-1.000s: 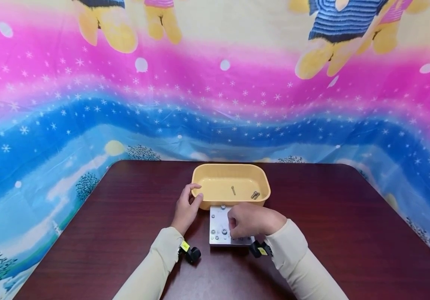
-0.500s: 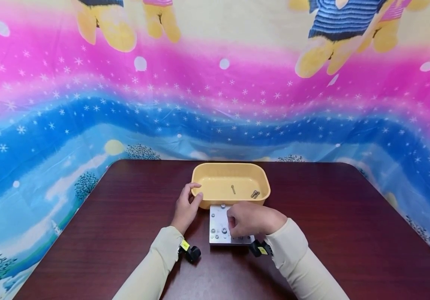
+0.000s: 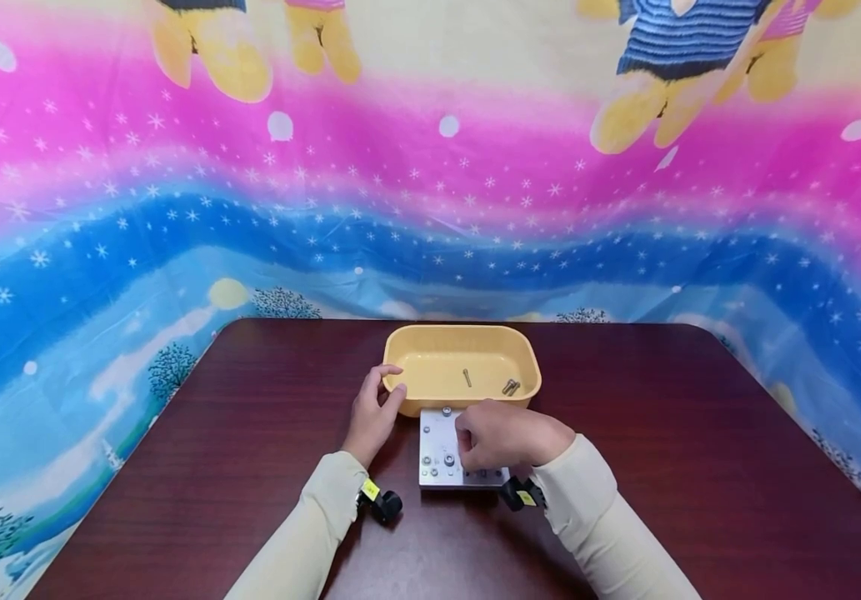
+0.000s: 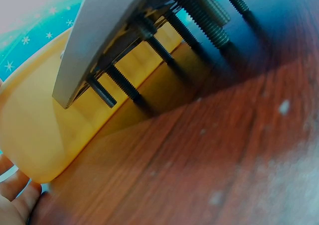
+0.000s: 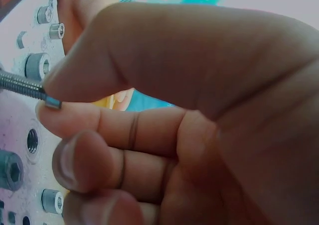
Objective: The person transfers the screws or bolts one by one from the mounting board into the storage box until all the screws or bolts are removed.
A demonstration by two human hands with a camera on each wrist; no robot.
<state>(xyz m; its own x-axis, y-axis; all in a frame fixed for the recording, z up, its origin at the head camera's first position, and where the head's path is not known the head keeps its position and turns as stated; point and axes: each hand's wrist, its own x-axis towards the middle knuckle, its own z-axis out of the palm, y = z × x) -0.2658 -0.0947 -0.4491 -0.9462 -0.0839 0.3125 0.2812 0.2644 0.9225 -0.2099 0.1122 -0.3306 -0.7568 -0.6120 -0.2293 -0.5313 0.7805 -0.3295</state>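
With the clock centred on the metal plate [image 3: 440, 439] and 12 pointing away from the person, the left hand [image 3: 372, 419] is seen at 10 o'clock, and the rim of the yellow tray [image 3: 430, 375] is held between its thumb and fingers. The tray is placed on the desk [image 3: 250, 500] at 12 o'clock, just beyond the plate; whether the two are touching cannot be told. Under the plate, several threaded shanks [image 4: 204, 23] are shown by the left wrist view. In the tray, one loose screw [image 3: 467, 378] is laid at 12 o'clock and a small cluster of screws [image 3: 511, 387] at 1. The right hand [image 3: 508, 437] is kept apart from the left, over the plate's 3 o'clock side, and a threaded screw [image 5: 22, 84] is pinched by its end between thumb and forefinger; its far end is not shown. As a judgement, this screw could be dropped, since only its end is gripped; a thread could be damaged if it is turned while tilted; and the plate could be shifted by a sideways push, as no firm hold on it is seen. Compared with one second ago, almost nothing is changed: both hands and all loose screws are found where they were, only everything is seen slightly higher in the head view.
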